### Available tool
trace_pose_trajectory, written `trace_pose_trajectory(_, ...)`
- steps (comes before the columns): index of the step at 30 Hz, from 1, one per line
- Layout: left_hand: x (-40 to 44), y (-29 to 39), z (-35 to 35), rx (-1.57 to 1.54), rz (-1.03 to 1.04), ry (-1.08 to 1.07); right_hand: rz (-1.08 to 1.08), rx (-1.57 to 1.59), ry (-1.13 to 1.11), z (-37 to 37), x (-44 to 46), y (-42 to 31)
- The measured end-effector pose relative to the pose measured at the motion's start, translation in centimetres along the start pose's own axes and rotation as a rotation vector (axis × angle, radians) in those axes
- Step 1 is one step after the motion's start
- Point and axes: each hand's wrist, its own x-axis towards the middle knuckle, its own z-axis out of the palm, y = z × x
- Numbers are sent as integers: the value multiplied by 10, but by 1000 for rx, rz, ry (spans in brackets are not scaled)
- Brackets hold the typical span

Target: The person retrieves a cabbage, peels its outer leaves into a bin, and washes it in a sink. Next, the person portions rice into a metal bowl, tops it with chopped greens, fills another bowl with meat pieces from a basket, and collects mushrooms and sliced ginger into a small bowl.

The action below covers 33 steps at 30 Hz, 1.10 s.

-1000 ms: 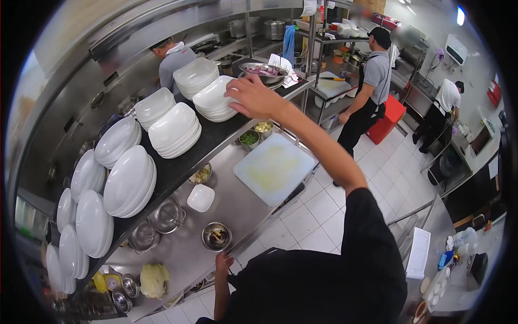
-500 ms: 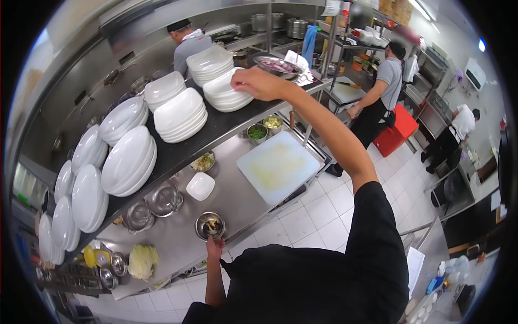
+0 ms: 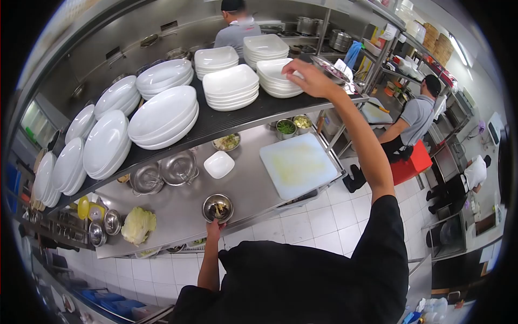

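Observation:
My right hand (image 3: 310, 78) reaches up to the shelf and rests at the right rim of a stack of white square bowls (image 3: 274, 75), its fingers curled over the top bowl. Down at the counter's front edge, my left hand (image 3: 215, 228) grips the rim of a small metal bowl (image 3: 218, 208) with dark and yellowish food in it. A single white square dish (image 3: 219, 164) sits behind that metal bowl. The cutting board (image 3: 298, 165), stained yellow-green, lies to the right.
White oval plates (image 3: 164, 117) are stacked along the black shelf (image 3: 229, 116). A lettuce (image 3: 138, 225), strainers (image 3: 179, 167) and containers of chopped greens (image 3: 286, 127) stand on the counter. One person (image 3: 237, 32) is behind the shelf; another (image 3: 413, 116) stands at the right near a red bin (image 3: 413, 162).
The view has turned, so the shelf and counter appear more level. My left hand has come up to the metal bowl and taken its rim. My right hand stays at the same bowl stack.

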Motion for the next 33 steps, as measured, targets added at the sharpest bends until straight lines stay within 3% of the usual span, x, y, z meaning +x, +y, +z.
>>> trace_pose_trajectory(7,-25,3,-32,-66,-4,-6,42,-318,-59,-7,45,1)
trace_pose_trajectory(11,-50,7,-47,-102,67,-12,49,-507,-25,19,93,36)
trace_pose_trajectory(14,-86,24,-39,-118,69,92,150,-770,-172,45,121,69)
trace_pose_trajectory(17,-120,32,-36,-122,97,114,23,-837,-356,57,137,110)
trace_pose_trajectory(18,-127,28,-46,-128,94,74,112,-724,-331,56,143,109)
trace_pose_trajectory(19,-136,27,-53,-126,85,84,-47,-902,-458,46,147,91)
trace_pose_trajectory(20,-145,31,-56,-119,72,91,38,-747,-252,52,147,123)
trace_pose_trajectory(22,-167,42,-54,-101,58,91,2,-646,9,52,147,152)
trace_pose_trajectory(24,-190,59,-46,-66,72,120,30,-586,-15,46,152,134)
trace_pose_trajectory(27,-187,62,-63,-86,64,65,186,-640,-252,48,150,85)
trace_pose_trajectory(33,-184,104,-69,-51,60,58,181,-498,-124,48,150,124)
